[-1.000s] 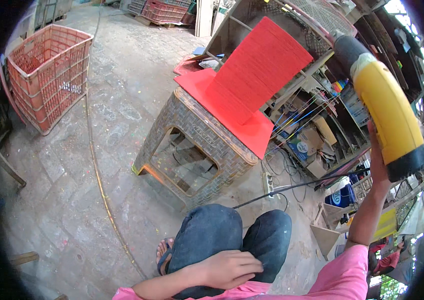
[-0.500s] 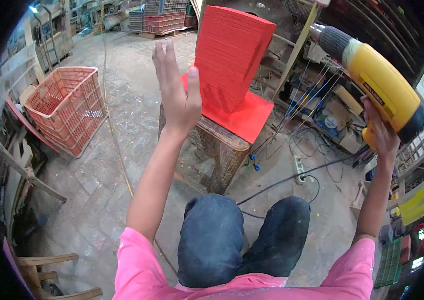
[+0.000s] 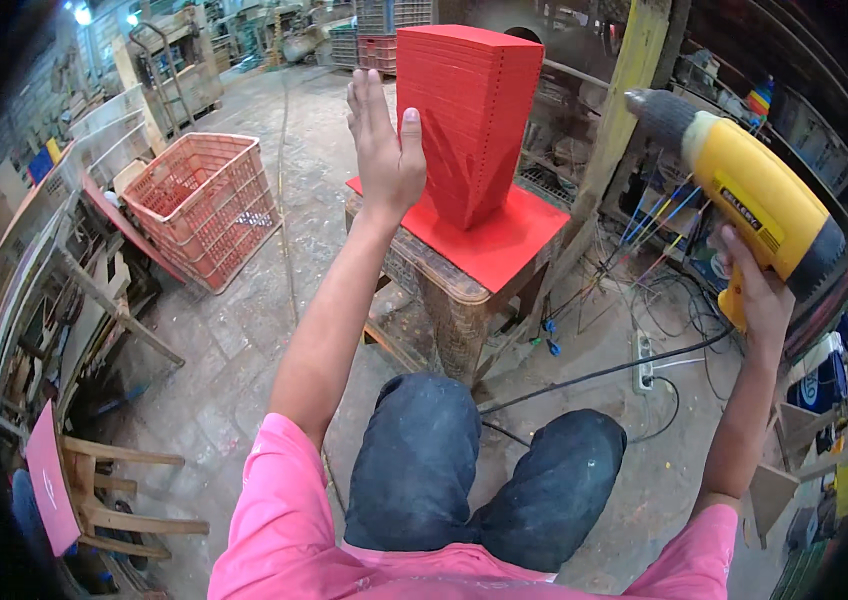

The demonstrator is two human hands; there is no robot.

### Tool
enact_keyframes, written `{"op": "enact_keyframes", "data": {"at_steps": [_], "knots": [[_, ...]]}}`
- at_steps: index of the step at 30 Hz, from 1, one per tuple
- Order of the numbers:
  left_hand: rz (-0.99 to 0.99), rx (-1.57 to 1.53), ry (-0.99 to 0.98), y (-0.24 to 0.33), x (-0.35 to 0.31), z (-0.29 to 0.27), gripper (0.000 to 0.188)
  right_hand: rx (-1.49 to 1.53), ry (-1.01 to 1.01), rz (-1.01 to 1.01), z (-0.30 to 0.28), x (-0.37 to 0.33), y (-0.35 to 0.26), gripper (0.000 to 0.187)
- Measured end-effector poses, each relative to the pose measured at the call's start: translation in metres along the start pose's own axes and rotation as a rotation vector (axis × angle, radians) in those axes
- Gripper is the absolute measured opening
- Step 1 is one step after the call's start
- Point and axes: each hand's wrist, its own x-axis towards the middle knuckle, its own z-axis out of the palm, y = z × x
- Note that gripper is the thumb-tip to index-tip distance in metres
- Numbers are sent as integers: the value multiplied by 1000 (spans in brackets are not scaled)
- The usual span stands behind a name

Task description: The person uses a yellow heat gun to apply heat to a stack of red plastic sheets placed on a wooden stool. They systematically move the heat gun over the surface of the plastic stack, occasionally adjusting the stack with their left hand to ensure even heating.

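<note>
Steadying the tall red stack (image 3: 464,120) with my left hand (image 3: 384,150), I have the palm open and flat, fingers pointing up, thumb against its near face; nothing is clasped, the hand only leans on it. Just beyond my left palm, the stack stands upright on a red sheet (image 3: 489,245), which lies over a woven stool (image 3: 444,300) in front of my knees. My right hand (image 3: 759,295) is closed tight around the handle of a yellow heat gun (image 3: 744,190), held up well to the right of the stack, its dark nozzle pointing toward it. A black cord (image 3: 594,375) seems to run from below that hand to a power strip (image 3: 644,360) on the floor, though I cannot trace it fully. I judge this as the bracing step: the stack is held, the tool not yet brought close. Next the nozzle needs to swing in toward the stack while my left hand keeps clear of it.
</note>
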Motion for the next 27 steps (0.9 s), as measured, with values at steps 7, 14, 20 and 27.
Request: {"op": "enact_keyframes", "data": {"at_steps": [7,14,20,27], "knots": [[-88,-59,14,6,-9,6,62,60,-44,5,-10,-19,20,20],[-403,-397,126,68,-65,-22,56,-7,-91,-11,-26,-69,37,30],[-283,-397,130,57,-97,-27,56,23,-79,38,-63,-99,69,49],[-282,-363,129,42,-99,-32,58,-50,58,97,-74,-111,59,38]]}}
